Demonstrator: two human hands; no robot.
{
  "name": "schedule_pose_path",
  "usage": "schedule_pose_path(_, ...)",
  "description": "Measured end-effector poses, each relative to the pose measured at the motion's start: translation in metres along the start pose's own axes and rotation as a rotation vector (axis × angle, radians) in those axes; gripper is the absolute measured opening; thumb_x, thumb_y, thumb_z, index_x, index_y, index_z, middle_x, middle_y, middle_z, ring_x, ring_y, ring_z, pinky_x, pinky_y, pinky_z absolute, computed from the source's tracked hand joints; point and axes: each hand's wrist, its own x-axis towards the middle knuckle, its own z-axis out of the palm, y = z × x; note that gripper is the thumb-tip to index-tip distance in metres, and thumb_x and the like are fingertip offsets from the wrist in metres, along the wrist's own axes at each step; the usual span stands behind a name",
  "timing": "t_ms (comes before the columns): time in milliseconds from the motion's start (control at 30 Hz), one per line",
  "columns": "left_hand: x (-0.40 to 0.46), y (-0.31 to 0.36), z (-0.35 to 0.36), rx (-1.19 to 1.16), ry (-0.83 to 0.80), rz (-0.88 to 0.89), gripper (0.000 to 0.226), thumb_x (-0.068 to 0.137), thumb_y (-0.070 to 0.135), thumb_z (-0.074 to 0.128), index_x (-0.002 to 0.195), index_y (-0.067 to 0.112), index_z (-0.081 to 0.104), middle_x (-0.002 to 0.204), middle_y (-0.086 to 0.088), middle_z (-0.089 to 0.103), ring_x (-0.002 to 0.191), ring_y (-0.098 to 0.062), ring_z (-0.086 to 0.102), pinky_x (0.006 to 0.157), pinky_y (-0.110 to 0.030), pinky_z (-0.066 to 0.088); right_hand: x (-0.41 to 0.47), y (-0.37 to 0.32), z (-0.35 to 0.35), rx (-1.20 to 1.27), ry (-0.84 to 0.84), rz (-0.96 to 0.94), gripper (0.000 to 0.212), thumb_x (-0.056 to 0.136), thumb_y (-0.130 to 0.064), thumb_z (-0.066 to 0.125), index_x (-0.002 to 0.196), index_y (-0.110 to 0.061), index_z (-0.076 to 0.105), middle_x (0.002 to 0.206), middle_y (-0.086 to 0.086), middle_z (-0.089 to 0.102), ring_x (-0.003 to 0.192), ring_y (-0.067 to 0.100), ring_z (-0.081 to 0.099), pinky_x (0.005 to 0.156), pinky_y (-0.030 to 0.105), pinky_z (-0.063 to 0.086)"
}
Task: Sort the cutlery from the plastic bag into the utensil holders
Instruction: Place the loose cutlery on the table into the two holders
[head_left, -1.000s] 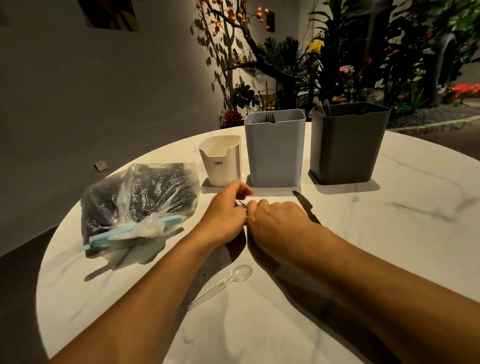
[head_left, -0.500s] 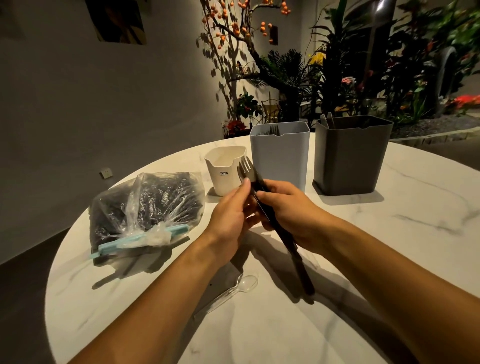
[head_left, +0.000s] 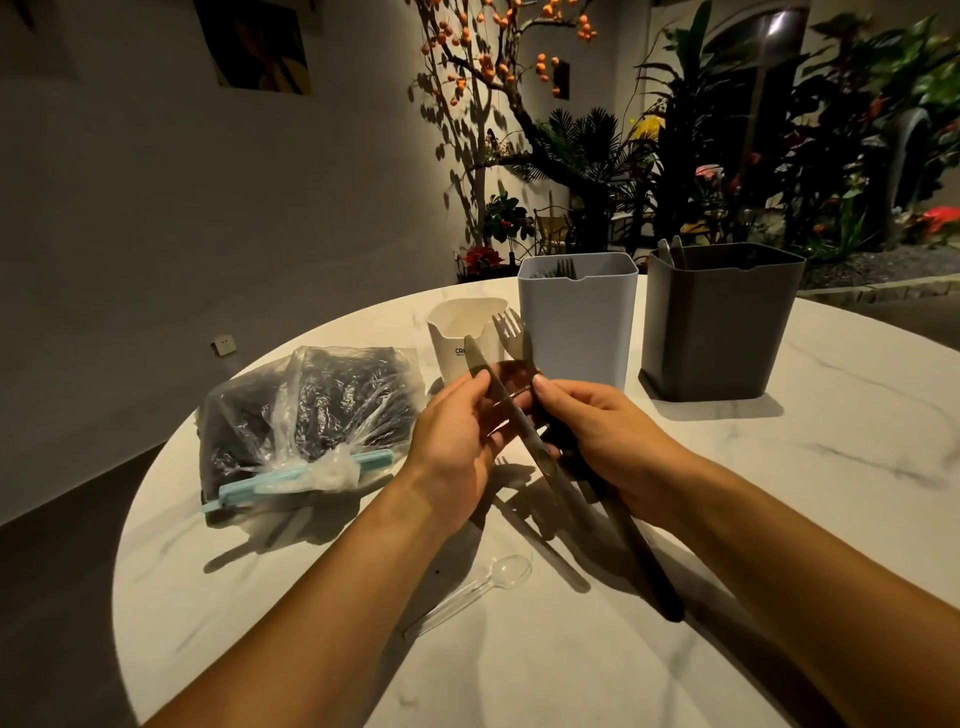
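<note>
Only "CR" reads on the white holder, behind both hands.

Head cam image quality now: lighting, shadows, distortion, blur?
Head view: dim overall, with a bright warm pool on the table; both hands and the fork and knife they hold cast hard shadows toward the camera; wide-angle bends the table rim; clear spoon stays legible; background plants murky.
</note>
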Motion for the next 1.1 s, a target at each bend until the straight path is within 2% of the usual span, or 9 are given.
schedule_pose_path(200,-0.002,-0.002,-0.001,-0.002,0.051,-0.003,0.031,0.108,0.021,0.036,0.093,0.008,0.059,0.082,-0.01,0.065,0.078,-0.024,0.066,0.072,-0.036,0.052,0.002,-0.005,-0.009,0.11,0.113,-0.039,0.037,0.098,-0.041,0.047,0.094,-0.019,0.077,0.085,-0.003,0.059,0.081,0.013,0.052,0.072,0.027,0.044)
schedule_pose_path(333,-0.006,-0.001,0.009,0.058,-0.088,-0.054,0.03,0.108,0.021,0.034,0.09,0.01,0.056,0.072,-0.004,0.054,0.059,-0.014,0.05,0.055,-0.025,0.042,0.004,-0.008,-0.012,0.188,0.139,-0.089,0.04,0.102,-0.04,0.039,0.103,-0.022,0.075,0.094,-0.01,0.058,0.096,0.011,0.051,0.091,0.03,0.037)
schedule_pose_path(433,-0.01,-0.001,0.018,0.118,-0.155,-0.056,0.029,0.108,0.021,0.037,0.097,0.007,0.06,0.074,-0.002,0.054,0.06,-0.01,0.049,0.052,-0.02,0.039,0.006,-0.007,-0.01,0.253,0.116,-0.102,0.044,0.104,-0.042,0.033,0.108,-0.026,0.074,0.11,-0.008,0.064,0.108,0.011,0.057,0.087,0.028,0.044)
schedule_pose_path(567,-0.019,-0.003,0.027,0.258,-0.237,-0.037,0.038,0.108,0.024,0.033,0.125,0.009,0.063,0.095,-0.001,0.069,0.085,-0.009,0.063,0.077,-0.024,0.048,0.01,-0.005,-0.007,0.343,0.08,-0.092,0.043,0.104,-0.046,0.032,0.115,-0.031,0.071,0.124,-0.005,0.062,0.128,0.021,0.048,0.107,0.047,0.038)
schedule_pose_path(667,-0.021,-0.005,0.029,0.29,-0.244,-0.042,0.039,0.109,0.03,0.032,0.129,0.02,0.064,0.119,-0.001,0.071,0.112,-0.015,0.063,0.1,-0.036,0.045,0.01,-0.006,-0.006,0.36,0.083,-0.095,0.041,0.103,-0.047,0.031,0.121,-0.035,0.066,0.143,-0.002,0.05,0.139,0.024,0.038,0.109,0.049,0.034)
schedule_pose_path(767,-0.021,-0.006,0.029,0.284,-0.237,-0.052,0.039,0.108,0.035,0.034,0.122,0.021,0.067,0.111,0.001,0.073,0.111,-0.016,0.063,0.104,-0.038,0.044,0.013,-0.006,-0.006,0.346,0.104,-0.089,0.04,0.103,-0.046,0.03,0.122,-0.036,0.064,0.139,-0.001,0.051,0.139,0.026,0.038,0.113,0.052,0.032)
schedule_pose_path(833,-0.02,-0.007,0.028,0.277,-0.236,-0.042,0.039,0.108,0.034,0.035,0.119,0.015,0.067,0.094,-0.002,0.071,0.098,-0.014,0.064,0.102,-0.037,0.045,0.014,-0.005,-0.006,0.324,0.111,-0.098,0.039,0.103,-0.046,0.031,0.122,-0.038,0.064,0.123,-0.005,0.055,0.131,0.024,0.044,0.106,0.043,0.04)
schedule_pose_path(1000,-0.018,-0.007,0.028,0.24,-0.25,-0.043,0.04,0.107,0.037,0.036,0.114,0.011,0.065,0.084,-0.003,0.062,0.083,-0.016,0.06,0.079,-0.031,0.051,0.009,-0.007,-0.005,0.303,0.188,-0.092,0.037,0.103,-0.043,0.036,0.127,-0.033,0.062,0.103,0.004,0.062,0.086,0.014,0.058,0.058,0.016,0.046)
schedule_pose_path(1100,-0.017,-0.007,0.028,0.178,-0.285,-0.072,0.036,0.107,0.035,0.038,0.113,0.01,0.063,0.081,-0.003,0.06,0.076,-0.016,0.06,0.073,-0.029,0.053,0.008,-0.008,-0.005,0.316,0.22,-0.083,0.034,0.101,-0.042,0.042,0.122,-0.029,0.065,0.103,0.003,0.066,0.087,0.015,0.061,0.061,0.019,0.048)
